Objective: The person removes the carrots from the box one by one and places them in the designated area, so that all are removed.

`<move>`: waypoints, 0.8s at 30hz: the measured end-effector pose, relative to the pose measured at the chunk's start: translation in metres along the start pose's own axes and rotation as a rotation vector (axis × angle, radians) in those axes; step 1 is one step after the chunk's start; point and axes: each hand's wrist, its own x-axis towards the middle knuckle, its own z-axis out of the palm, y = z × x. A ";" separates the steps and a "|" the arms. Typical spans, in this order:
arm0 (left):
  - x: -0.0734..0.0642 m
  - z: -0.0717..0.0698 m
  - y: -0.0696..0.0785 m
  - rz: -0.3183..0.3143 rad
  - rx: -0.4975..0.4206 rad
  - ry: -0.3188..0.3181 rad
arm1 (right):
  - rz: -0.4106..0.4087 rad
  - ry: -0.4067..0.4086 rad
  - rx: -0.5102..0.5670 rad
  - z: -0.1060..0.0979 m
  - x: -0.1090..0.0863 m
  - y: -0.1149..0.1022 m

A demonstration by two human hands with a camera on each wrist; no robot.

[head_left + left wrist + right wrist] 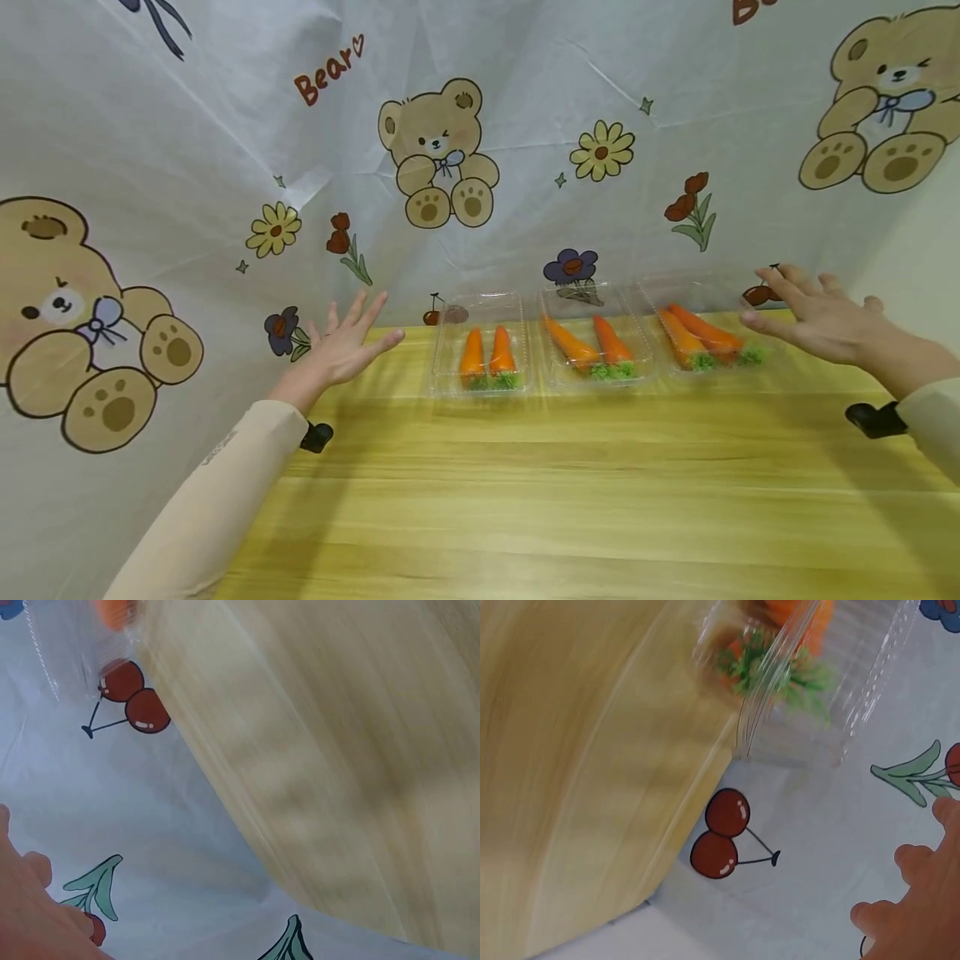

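Observation:
My left hand (339, 348) is held in the air at the table's left side, fingers spread and holding nothing. My right hand (832, 323), also spread and holding nothing, hovers at the right side. Between them, three clear plastic boxes stand in a row along the table's back edge: a left box (444, 377), a middle box (553, 377) and a right box (651, 293). Two orange carrots (472, 357) with short green tops lie in each. The right hand is nearest the right box, whose corner and green carrot top (810, 679) show in the right wrist view.
The wooden table (525, 492) extends toward me in front of the boxes. Behind it hangs a pale sheet (525, 50) printed with bears, flowers and cherries. A black wrist-worn device (876, 419) sticks out below the right wrist, another (317, 437) below the left.

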 end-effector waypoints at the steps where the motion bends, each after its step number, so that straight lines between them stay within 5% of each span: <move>1: 0.000 0.001 0.000 -0.001 -0.021 -0.003 | -0.011 0.004 0.007 0.001 0.000 -0.002; 24: 0.013 0.025 -0.001 0.016 -0.401 0.083 | -0.112 0.118 0.130 0.021 -0.007 -0.057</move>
